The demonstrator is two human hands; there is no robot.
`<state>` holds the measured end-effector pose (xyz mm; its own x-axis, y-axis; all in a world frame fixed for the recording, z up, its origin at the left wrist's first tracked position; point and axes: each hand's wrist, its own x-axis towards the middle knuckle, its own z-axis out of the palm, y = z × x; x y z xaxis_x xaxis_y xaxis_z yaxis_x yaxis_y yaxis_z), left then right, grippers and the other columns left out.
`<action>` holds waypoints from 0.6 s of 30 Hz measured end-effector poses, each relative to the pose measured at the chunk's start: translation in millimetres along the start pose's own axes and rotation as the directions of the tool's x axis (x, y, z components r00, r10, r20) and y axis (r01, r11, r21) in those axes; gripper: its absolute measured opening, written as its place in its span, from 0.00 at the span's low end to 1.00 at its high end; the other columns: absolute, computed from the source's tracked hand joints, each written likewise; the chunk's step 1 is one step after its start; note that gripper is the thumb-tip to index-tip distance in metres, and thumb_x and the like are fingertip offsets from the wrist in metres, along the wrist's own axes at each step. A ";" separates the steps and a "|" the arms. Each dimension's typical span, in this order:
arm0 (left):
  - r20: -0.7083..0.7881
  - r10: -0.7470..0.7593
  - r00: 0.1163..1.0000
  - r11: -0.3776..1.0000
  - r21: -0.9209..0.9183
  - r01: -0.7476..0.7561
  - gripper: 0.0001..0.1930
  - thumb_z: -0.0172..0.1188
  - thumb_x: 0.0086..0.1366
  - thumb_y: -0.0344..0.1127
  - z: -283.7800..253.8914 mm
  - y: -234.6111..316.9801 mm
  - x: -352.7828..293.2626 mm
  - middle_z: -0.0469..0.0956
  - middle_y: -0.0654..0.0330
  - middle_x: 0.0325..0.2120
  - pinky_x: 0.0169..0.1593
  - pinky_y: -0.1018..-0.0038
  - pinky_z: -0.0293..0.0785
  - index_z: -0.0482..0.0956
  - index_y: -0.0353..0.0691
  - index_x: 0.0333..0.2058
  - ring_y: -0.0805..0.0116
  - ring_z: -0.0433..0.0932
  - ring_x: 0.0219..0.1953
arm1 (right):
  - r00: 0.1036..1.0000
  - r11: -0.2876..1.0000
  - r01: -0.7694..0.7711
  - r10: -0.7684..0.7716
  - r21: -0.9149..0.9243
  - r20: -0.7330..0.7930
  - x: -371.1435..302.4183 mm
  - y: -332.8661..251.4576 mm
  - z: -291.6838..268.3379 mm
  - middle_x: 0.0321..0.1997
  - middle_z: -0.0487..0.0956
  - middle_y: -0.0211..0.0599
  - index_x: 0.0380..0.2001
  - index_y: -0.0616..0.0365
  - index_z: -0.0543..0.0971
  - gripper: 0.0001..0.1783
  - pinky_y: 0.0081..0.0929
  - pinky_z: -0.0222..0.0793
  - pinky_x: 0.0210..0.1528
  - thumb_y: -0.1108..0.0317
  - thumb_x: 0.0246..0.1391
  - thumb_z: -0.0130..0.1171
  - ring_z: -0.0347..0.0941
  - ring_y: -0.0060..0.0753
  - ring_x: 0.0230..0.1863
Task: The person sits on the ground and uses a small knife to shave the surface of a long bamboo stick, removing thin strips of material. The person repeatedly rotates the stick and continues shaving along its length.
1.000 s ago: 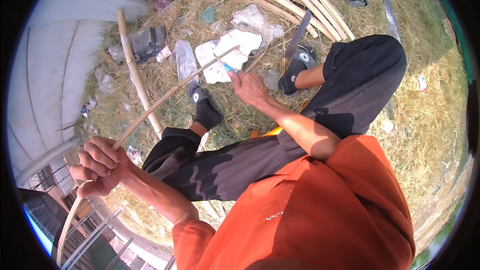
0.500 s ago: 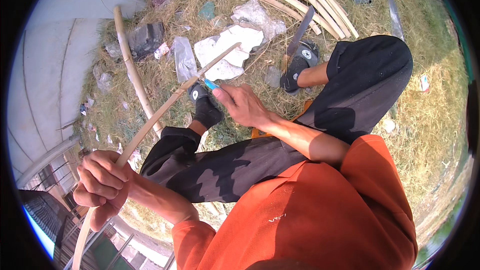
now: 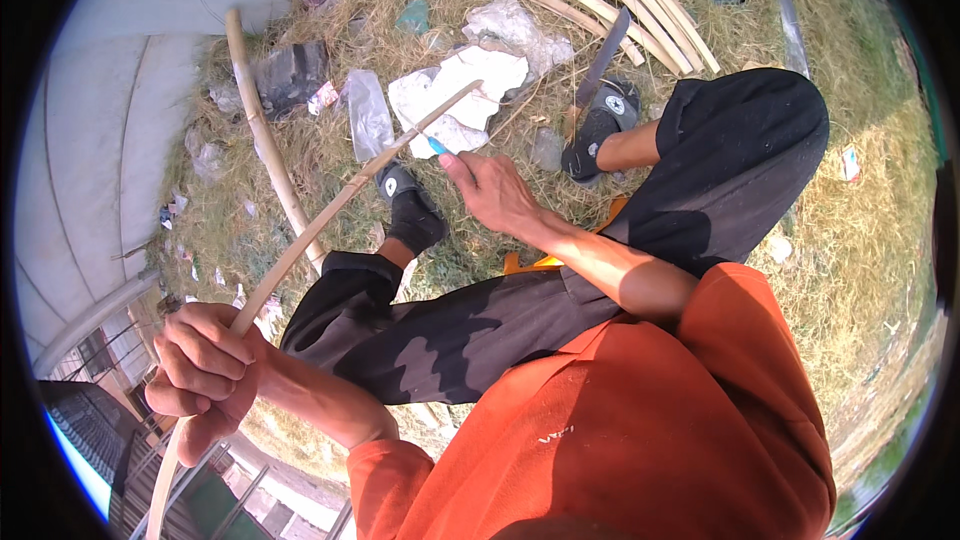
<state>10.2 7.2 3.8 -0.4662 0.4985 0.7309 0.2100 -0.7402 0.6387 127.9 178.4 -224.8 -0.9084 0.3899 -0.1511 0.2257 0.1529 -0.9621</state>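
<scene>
A long, pale bamboo strip (image 3: 315, 230) runs diagonally from the lower left to its far tip above a white stone. My left hand (image 3: 205, 365) is wrapped round the strip near its lower end. My right hand (image 3: 495, 190) is closed on a small blue-handled knife (image 3: 437, 146), thumb stretched along the handle. Its small blade meets the strip, or lies just beside it, a short way below the far tip. Most of the knife's handle is hidden in the palm.
Beyond my feet lie a white stone (image 3: 470, 75), a clear plastic bag (image 3: 368, 115) and a bundle of split bamboo (image 3: 600, 0). A long blade (image 3: 603, 55) rests by my right shoe, another blade (image 3: 788, 20) farther right. A thick pole (image 3: 262, 130) lies left, near a wall (image 3: 90, 140).
My right hand and the knife have moved a little to the right and away from me, toward the strip's far tip. My left hand has stayed nearly in place on the strip.
</scene>
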 end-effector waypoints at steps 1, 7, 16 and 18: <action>0.013 0.006 1.000 1.000 -0.009 -0.006 0.25 0.65 0.57 0.53 0.2 -1.5 0.0 0.56 0.72 0.03 0.09 0.86 0.52 0.61 0.45 0.16 0.83 0.52 0.04 | 0.998 0.999 0.040 -0.040 0.002 0.054 -1.3 -7.1 -0.2 0.13 0.68 0.53 0.23 0.64 0.73 0.28 0.45 0.61 0.24 0.49 0.65 0.40 0.67 0.57 0.17; 0.032 -0.001 1.000 1.000 -0.015 0.002 0.25 0.65 0.57 0.53 0.7 -0.4 4.7 0.57 0.71 0.03 0.09 0.86 0.53 0.63 0.44 0.17 0.83 0.52 0.04 | 0.989 0.983 -0.130 0.120 -0.126 -0.083 20.4 62.5 14.2 0.17 0.72 0.59 0.27 0.65 0.76 0.33 0.51 0.64 0.31 0.44 0.63 0.37 0.70 0.64 0.25; -0.005 -0.010 1.000 1.000 0.015 0.010 0.25 0.64 0.57 0.54 -4.4 1.4 1.5 0.56 0.72 0.04 0.09 0.86 0.50 0.62 0.45 0.17 0.83 0.52 0.05 | 0.998 0.998 -0.051 0.050 -0.047 -0.033 23.2 48.3 13.0 0.17 0.71 0.57 0.27 0.67 0.75 0.32 0.48 0.65 0.32 0.47 0.65 0.36 0.70 0.62 0.24; 0.002 -0.016 1.000 1.000 0.023 0.016 0.25 0.64 0.57 0.55 -4.4 5.1 1.0 0.55 0.72 0.04 0.09 0.85 0.50 0.62 0.45 0.17 0.83 0.52 0.05 | 0.998 0.993 -0.060 0.059 -0.098 -0.013 36.7 58.3 4.0 0.19 0.72 0.59 0.26 0.67 0.76 0.33 0.51 0.64 0.33 0.45 0.64 0.36 0.71 0.64 0.26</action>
<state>6.9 2.0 6.8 -0.4675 0.5115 0.7210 0.2220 -0.7215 0.6559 106.3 198.0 -287.4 -0.8889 0.4100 -0.2044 0.3130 0.2176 -0.9245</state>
